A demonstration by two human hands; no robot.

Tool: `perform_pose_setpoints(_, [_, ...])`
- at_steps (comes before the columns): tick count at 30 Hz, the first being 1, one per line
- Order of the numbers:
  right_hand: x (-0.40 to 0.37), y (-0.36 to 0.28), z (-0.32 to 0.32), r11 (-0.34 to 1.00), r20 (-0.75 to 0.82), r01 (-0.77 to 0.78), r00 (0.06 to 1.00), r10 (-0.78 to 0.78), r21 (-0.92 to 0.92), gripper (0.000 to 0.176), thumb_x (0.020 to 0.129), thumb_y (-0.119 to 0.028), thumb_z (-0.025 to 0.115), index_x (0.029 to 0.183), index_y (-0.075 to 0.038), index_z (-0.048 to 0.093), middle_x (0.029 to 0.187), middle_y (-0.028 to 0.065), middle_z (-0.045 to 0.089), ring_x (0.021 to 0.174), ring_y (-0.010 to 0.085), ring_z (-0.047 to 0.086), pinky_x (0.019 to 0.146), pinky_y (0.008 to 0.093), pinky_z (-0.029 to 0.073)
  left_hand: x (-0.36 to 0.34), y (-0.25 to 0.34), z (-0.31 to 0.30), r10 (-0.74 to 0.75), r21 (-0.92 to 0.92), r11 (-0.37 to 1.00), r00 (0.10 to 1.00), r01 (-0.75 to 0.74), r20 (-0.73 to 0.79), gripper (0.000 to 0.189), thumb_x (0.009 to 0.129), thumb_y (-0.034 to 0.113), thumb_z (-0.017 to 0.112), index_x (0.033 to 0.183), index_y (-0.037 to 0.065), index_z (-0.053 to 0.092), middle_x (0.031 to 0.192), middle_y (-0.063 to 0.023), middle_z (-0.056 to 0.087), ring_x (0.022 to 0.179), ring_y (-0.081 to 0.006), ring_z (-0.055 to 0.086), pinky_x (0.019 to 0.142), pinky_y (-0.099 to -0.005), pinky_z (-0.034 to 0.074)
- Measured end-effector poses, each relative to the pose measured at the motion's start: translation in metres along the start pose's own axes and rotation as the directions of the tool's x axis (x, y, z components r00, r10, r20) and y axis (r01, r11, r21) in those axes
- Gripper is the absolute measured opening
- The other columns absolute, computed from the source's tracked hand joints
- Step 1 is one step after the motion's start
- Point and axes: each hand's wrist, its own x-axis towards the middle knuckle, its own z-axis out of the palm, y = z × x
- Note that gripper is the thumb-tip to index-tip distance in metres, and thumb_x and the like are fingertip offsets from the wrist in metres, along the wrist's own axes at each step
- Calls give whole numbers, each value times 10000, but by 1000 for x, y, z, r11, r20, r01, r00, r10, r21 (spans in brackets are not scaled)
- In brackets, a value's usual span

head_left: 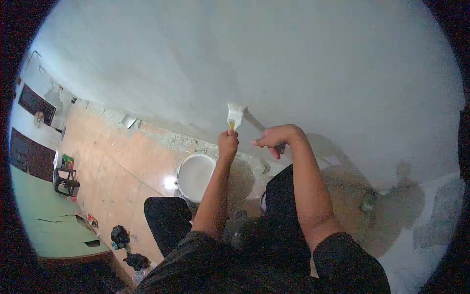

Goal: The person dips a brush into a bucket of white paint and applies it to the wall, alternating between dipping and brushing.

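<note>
My left hand (228, 143) is closed around the yellow handle of a paintbrush (236, 113). White paint coats the brush head, which points up against the pale wall (318, 63). To the right of the brush, my right hand (276, 139) hangs bent at the wrist, with its fingers loosely apart and nothing visible in them. Below my left hand, a round white bucket (178, 182) stands on the floor beside my left forearm, with whitish paint inside.
Rubble and flakes (178, 139) line the wall's foot on the tiled floor (122, 166). A dark stool (66, 181) stands far left. Black plastic bags (120, 237) lie at lower left. A bright lamp (170, 182) shines beside the bucket. My knees flank the bucket's right and near sides.
</note>
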Motion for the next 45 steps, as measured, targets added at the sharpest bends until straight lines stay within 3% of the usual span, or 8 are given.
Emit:
perform_pose_setpoints(4, [6,-1,0,1000,-16,-4,1000,4,3,630,890,-565,370,1128,-6,536,584,107,615,567,207,622,564,343,515,9,-77,-9,-8,504,864,1000,-3,19,445,912,301,371,797,-58,605,707,-226,611,667,-359,614,589,-453,459])
perform_pose_setpoints(9, [8,-2,-1,1000,-16,1,1000,-2,-19,608,891,-560,376,1075,-7,551,582,107,614,560,203,620,547,338,511,18,-95,-29,392,818,361,869,-448,302,256,867,207,460,787,-6,578,577,-114,577,501,-237,568,491,-377,445])
perform_pose_setpoints(15, [6,-4,0,1000,-22,0,1000,0,-6,640,890,-577,353,1115,-8,541,563,101,603,563,209,617,578,345,519,-8,66,-58,-296,423,867,955,264,11,373,866,300,505,652,2,574,515,-73,507,428,-173,481,411,-338,374])
perform_pose_setpoints(22, [7,-10,0,1000,-4,-23,1000,23,-9,669,888,-579,355,1194,-5,508,587,110,613,576,219,617,598,348,517,-21,175,-105,-160,201,966,987,163,-30,381,896,392,497,712,77,608,509,39,432,382,-73,317,352,-256,234])
perform_pose_setpoints(29, [1,-15,1,999,-47,-20,999,17,-50,706,846,-621,401,710,26,649,667,135,652,601,240,628,612,389,520,-1,143,-108,41,-16,999,996,-42,-85,343,909,335,448,743,64,578,507,44,409,371,-58,322,349,-240,227])
perform_pose_setpoints(35, [14,-6,1,999,22,-50,998,50,-12,628,906,-548,353,1190,-11,512,600,99,613,567,202,608,575,345,514,36,2,-59,-202,-282,937,978,206,45,366,898,319,403,664,74,540,481,9,418,338,-104,358,319,-262,264])
perform_pose_setpoints(41, [20,-8,-1,999,46,-47,998,47,10,616,899,-552,370,1186,-26,515,570,88,588,574,202,609,564,336,508,48,-99,-62,151,584,799,988,-141,32,381,862,314,422,767,-14,593,644,-179,603,561,-324,591,508,-440,461])
perform_pose_setpoints(45, [18,-14,0,999,22,-49,999,49,-11,618,891,-564,375,1146,-23,530,577,98,595,581,210,610,568,339,505,26,-27,-76,-94,716,696,995,46,27,486,832,375,450,839,-84,611,780,-268,619,749,-400,617,681,-458,475])
